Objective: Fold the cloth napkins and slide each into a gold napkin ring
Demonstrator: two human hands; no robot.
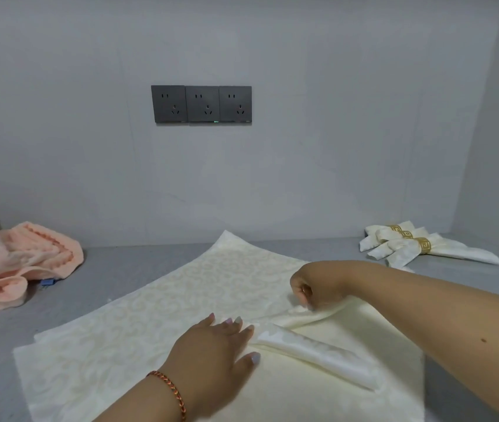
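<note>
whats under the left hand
The left hand presses flat on the cream napkin, beside its rolled edge. The grey counter lies beneath; anything under the cloth is hidden.

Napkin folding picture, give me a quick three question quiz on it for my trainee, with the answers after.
1. True or false: the left hand lies flat with straight fingers on the spread cream napkin.
2. What is the right hand doing?
A. Pinching a fold of the napkin
B. Holding a gold ring
C. Resting on the peach towel
3. Fill in: the finished napkins at the back right wear ____ rings.

Key: 1 true; 2 A; 3 gold. The peach towel lies at the far left, untouched by either hand.
</note>
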